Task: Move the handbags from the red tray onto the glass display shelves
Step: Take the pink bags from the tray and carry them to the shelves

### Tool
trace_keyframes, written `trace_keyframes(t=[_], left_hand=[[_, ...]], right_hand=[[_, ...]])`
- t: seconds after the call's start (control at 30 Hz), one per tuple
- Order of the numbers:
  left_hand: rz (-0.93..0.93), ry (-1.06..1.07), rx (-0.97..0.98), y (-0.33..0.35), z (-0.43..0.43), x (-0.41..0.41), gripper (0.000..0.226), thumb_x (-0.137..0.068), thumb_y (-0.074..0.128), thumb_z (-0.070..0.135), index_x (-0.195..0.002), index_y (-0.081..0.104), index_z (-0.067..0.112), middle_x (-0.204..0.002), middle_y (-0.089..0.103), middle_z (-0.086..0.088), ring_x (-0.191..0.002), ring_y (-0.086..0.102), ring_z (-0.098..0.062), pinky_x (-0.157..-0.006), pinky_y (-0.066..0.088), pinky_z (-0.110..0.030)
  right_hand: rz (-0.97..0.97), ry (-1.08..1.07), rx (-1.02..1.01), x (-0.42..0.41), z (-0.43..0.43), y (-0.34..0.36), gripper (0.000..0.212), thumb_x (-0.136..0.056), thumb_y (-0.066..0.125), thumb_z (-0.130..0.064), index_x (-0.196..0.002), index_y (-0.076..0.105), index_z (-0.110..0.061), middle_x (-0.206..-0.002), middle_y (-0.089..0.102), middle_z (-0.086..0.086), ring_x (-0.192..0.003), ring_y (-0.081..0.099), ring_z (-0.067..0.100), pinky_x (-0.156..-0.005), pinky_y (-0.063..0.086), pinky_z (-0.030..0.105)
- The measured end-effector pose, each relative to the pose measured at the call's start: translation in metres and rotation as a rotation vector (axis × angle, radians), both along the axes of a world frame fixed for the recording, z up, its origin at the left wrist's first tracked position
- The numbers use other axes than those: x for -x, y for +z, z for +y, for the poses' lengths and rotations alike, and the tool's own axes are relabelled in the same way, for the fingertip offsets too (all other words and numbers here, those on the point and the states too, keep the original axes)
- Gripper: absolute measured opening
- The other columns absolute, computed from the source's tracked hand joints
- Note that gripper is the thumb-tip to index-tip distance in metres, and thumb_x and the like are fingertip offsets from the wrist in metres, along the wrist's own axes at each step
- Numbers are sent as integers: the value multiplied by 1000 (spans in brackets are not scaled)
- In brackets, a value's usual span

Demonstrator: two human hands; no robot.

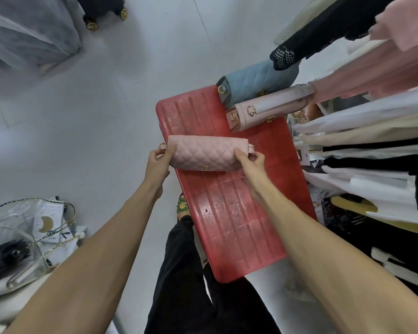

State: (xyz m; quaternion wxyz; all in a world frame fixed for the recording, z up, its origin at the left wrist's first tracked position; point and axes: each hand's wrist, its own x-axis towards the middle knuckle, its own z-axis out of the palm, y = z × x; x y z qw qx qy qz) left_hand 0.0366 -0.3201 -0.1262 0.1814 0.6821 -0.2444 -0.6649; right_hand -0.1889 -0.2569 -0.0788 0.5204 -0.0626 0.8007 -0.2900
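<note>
A long red tray (229,213) lies below me on the white floor. I hold a pink quilted handbag (206,154) over the tray's left edge: my left hand (159,160) grips its left end near a gold ring, my right hand (252,160) pinches its right end. At the tray's far end lie a pale pink handbag with a top handle (268,112) and a blue quilted handbag (253,79), the blue one partly under a hanging black sleeve. No glass shelf is in view.
Hanging clothes (372,141) in white, pink and black crowd the right side, overlapping the tray's right edge. At lower left, bags with chain straps (32,237) lie on a surface. A wheeled black case (104,10) stands at top left. My foot (182,206) is beside the tray.
</note>
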Motion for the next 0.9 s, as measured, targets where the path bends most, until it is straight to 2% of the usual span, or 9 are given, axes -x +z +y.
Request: trace_keyframes(t=[0.13,0.23,0.3,0.37,0.57,0.67,0.77,0.83,0.9], left_hand=[[5,21,20,8,6,-8,56,-88,59,67,-124,49,25,-131,59,3,-124,56,-17,-103,42,-36],[-20,52,74,22,17,-18,46,-89,57,67,-114,51,29,-127,61,1,-120,59,-19,-99,45,-36],[-33,88,119,40,25,-24,45,-90,58,66,-113,51,28,-125,62,1,-119,60,-18,-96,46,-34],[-42,131,174,66,32,-29,43,-92,58,63,-113,50,27,-121,63,2,-117,62,-18,-97,48,-36],[-119,254,417,169,67,-47,35,-91,60,61,-107,54,31,-115,63,9,-112,62,-11,-100,49,-37],[-156,329,516,223,94,-49,31,-94,57,60,-107,53,32,-114,61,12,-106,60,-5,-92,47,-32],[-172,410,607,271,127,-52,27,-97,53,57,-110,52,32,-117,61,12,-106,59,-3,-84,45,-27],[-190,485,665,301,150,-59,35,-97,51,58,-118,51,30,-118,60,15,-107,57,0,-79,42,-22],[-205,585,728,327,174,-69,40,-96,49,62,-121,51,32,-122,60,14,-113,56,-2,-81,40,-22]], right_hand=[[-8,36,36,-1,-2,4,49,-94,69,-47,-126,39,-29,-117,53,-15,-112,53,7,-116,40,47],[-30,80,57,-7,1,17,46,-95,66,-50,-127,40,-30,-118,53,-15,-116,52,11,-114,40,46],[-50,96,73,-13,3,30,44,-95,65,-51,-126,41,-31,-110,51,-19,-115,50,13,-110,40,43],[-58,111,103,-17,7,46,43,-95,65,-53,-125,42,-32,-114,53,-14,-114,51,14,-105,40,43],[-111,226,305,-34,19,114,40,-97,61,-51,-123,44,-26,-107,61,-11,-90,57,6,-103,45,48],[-148,282,411,-42,21,154,40,-96,63,-51,-122,45,-27,-128,62,2,-96,59,8,-95,48,42],[-138,375,529,-52,29,201,41,-96,60,-57,-123,43,-30,-122,60,-5,-97,58,4,-86,49,38],[-153,464,607,-65,35,234,44,-94,58,-62,-123,40,-32,-119,57,-5,-99,59,8,-92,51,38],[-200,559,689,-85,43,268,52,-81,59,-74,-117,41,-40,-130,54,1,-113,60,16,-103,52,42]])
